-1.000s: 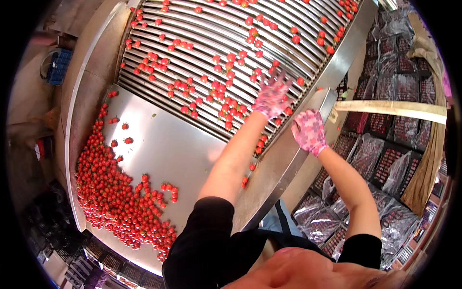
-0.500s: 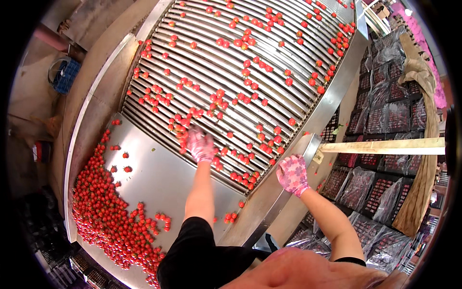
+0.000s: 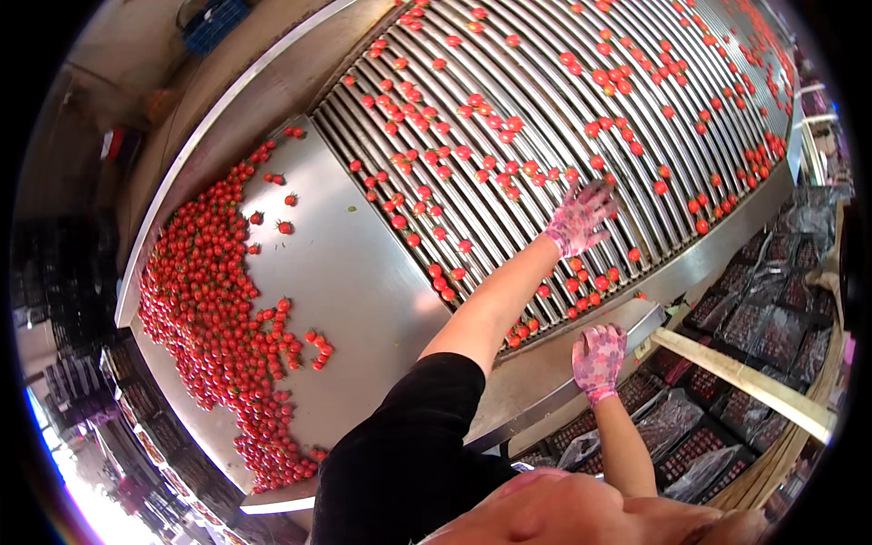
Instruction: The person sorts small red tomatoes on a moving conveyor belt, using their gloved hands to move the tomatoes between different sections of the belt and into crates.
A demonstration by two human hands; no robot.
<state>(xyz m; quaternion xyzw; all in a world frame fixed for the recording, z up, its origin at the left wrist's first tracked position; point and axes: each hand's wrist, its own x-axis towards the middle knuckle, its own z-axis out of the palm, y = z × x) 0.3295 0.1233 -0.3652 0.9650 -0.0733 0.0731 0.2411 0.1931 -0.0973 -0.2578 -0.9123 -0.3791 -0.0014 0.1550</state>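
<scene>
My left hand (image 3: 581,221), in a pink patterned glove, reaches over the roller conveyor (image 3: 536,95) with its fingers spread; it grips nothing that I can see. Small red tomatoes (image 3: 522,170) with green tops lie scattered on the rollers, several close to its fingertips. My right hand (image 3: 599,361), gloved the same way, has its fingers curled over the metal side rail (image 3: 536,406) near the rail's end. Left of the rollers, a smooth steel tray (image 3: 359,272) holds a large heap of tomatoes (image 3: 209,282) along its outer side.
A pale wooden bar (image 3: 740,371) juts out to the right of the rail's end. Dark crates (image 3: 695,445) of tomatoes, partly under clear plastic film, stand at the right. A raised metal wall (image 3: 195,136) borders the tray's left side. A blue basket (image 3: 213,25) is at the far left.
The view has turned. My left hand has moved right across the rollers, its fingers now spread, away from the tomatoes near the tray's edge. My right hand stays at the rail.
</scene>
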